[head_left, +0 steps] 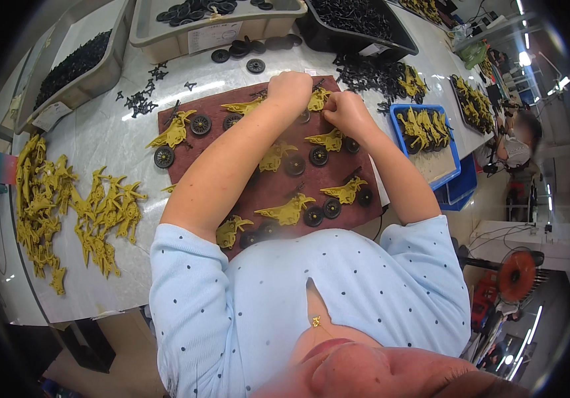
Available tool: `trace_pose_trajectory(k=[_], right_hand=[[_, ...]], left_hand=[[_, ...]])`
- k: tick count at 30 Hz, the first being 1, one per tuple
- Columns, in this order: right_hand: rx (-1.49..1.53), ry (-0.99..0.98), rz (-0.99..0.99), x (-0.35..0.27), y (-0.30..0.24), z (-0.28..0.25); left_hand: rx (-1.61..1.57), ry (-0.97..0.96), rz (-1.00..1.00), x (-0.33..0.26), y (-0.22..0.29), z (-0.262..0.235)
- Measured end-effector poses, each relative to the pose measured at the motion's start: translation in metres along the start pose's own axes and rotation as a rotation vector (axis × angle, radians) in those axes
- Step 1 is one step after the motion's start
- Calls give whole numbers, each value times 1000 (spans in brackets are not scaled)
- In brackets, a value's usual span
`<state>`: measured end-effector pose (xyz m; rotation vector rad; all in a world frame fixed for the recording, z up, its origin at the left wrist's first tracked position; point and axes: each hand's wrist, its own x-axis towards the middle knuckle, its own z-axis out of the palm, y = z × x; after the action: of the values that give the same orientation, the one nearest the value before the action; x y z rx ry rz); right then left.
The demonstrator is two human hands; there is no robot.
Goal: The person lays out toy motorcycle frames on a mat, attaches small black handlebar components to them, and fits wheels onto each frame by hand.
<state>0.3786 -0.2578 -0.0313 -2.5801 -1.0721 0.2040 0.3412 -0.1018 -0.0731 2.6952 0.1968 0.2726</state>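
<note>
Both of my hands work at the far edge of a dark red mat (228, 179). My left hand (289, 89) is closed, its fingertips hidden beneath it. Just right of it, between the hands, lies a yellow plastic motorcycle-like toy body (318, 99). My right hand (350, 114) is closed in a pinch beside that body; what its fingers hold does not show. More yellow bodies, such as one at the near side (286, 210), lie on the mat with black spoked wheels (318, 156) beside them.
Loose yellow parts (103, 205) lie in heaps at the left. Grey bins (222, 33) and a black bin (358, 43) of black parts stand along the back. Small black parts (368, 76) lie at back right, near a blue tray (454, 162) of yellow bodies. A fan (517, 275) stands right.
</note>
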Motion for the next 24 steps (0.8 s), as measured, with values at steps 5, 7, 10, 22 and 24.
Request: trace_pose_trajectory(k=[5,7,10,22,24], right_hand=[[-56,65,3,-2,1,12],[-76,70,-1,-1,-1,15],[-103,57,1,5,-1,17],[170,-335,322,36,-3,-6],[138,-346,296,35,-8,-3]], left_hand=[[15,-94,31,-3,4,-12],[39,-92,41,-3,4,-12],[49,-101,60,-5,6,-15],[-4,-51,40,-10,1,-26],[46,-1,68,-16,6,-29]])
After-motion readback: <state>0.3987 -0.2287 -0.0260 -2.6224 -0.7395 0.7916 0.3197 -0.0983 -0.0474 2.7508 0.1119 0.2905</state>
